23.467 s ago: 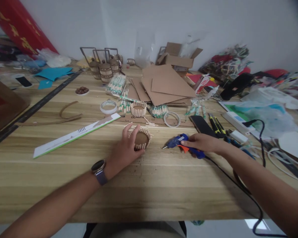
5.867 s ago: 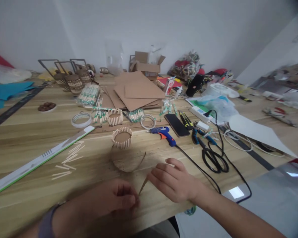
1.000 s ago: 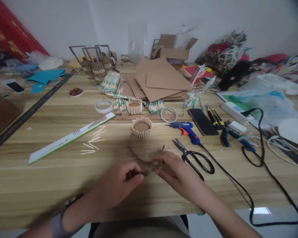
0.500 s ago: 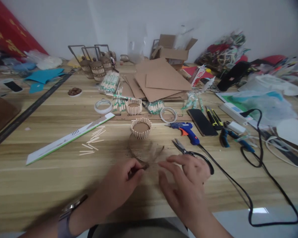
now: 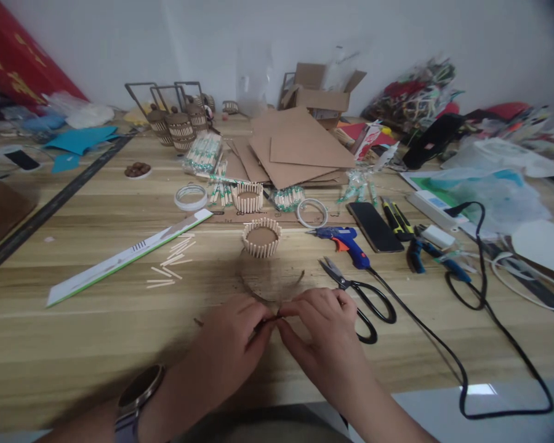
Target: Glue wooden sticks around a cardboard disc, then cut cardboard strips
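The thin brown strip [image 5: 268, 319] is between the two hands, on the person's side of the nearer stick-walled ring [image 5: 262, 239], which serves as landmark. The left hand [image 5: 234, 335] pinches the strip between thumb and fingers. The right hand [image 5: 324, 326] has thumb and forefinger closed at the same spot, apparently on the strip's end; fingertips of both hands nearly meet.

Step in hand, as judged: shaping or trimming the strip by finger. The next move calls for a steady left grip and fine control in the right, as the strip looks thin and liable to split.

A curved brown strip [image 5: 253, 291] lies in front of the ring; whether it joins the held piece cannot be told. Loose sticks [image 5: 172, 261] lie left of the ring. The glue gun [image 5: 344, 240] is to its right, nozzle towards it; the scissors [image 5: 351, 289] rest right and nearer.

Markings: barcode-like bars on the white green-edged strip [image 5: 129, 257], left of the ring; handwriting on the cardboard strip [image 5: 281, 219] just behind it, illegible; gold characters on the red banner [image 5: 25, 55], far left beyond it, not readable. No brand can be confirmed.
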The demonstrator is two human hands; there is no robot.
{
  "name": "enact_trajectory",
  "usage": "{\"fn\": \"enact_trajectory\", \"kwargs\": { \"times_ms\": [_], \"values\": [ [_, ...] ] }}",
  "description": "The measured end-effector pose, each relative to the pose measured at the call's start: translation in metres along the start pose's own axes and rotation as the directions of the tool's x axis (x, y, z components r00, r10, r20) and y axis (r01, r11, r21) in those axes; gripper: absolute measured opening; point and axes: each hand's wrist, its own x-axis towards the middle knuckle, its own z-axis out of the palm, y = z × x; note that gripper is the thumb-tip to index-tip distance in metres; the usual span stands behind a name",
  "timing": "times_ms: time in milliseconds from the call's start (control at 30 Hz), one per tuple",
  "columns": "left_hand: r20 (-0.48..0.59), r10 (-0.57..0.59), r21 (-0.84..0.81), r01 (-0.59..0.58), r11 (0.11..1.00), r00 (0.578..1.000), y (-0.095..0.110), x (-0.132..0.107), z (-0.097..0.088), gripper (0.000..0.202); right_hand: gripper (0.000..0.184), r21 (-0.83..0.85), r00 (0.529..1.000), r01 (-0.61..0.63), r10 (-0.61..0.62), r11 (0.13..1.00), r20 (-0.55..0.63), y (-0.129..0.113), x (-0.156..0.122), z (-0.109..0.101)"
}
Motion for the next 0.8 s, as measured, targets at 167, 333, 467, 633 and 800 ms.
{"fn": "enact_trajectory", "kwargs": {
  "times_ms": [167,333,467,633,800],
  "values": [
    [0.009,0.085,0.045,-0.086,0.995,0.996,0.001,0.001,0.002,0.021,0.014,0.001,0.999,0.019,-0.02,1.0,0.031,-0.001,0.003,0.0],
    [0.027,0.087,0.098,-0.089,0.991,0.996,0.004,0.004,-0.002,0.019,0.013,0.019,0.999,0.026,-0.026,0.999,0.038,-0.003,0.005,-0.001],
    [0.015,0.064,0.071,-0.065,0.995,0.998,0.005,0.005,-0.005,0.019,0.013,0.048,1.0,0.029,-0.03,0.998,0.006,-0.002,0.006,-0.001],
    [-0.012,0.076,0.05,-0.076,0.996,0.997,0.006,0.008,-0.007,0.016,0.015,0.098,1.0,0.022,-0.021,0.995,-0.006,-0.003,0.007,0.002],
    [-0.009,-0.03,-0.008,0.03,1.0,0.999,0.011,0.013,-0.016,0.014,0.016,0.12,0.992,0.094,-0.082,0.988,-0.099,-0.007,0.012,0.004]
  ]
}}
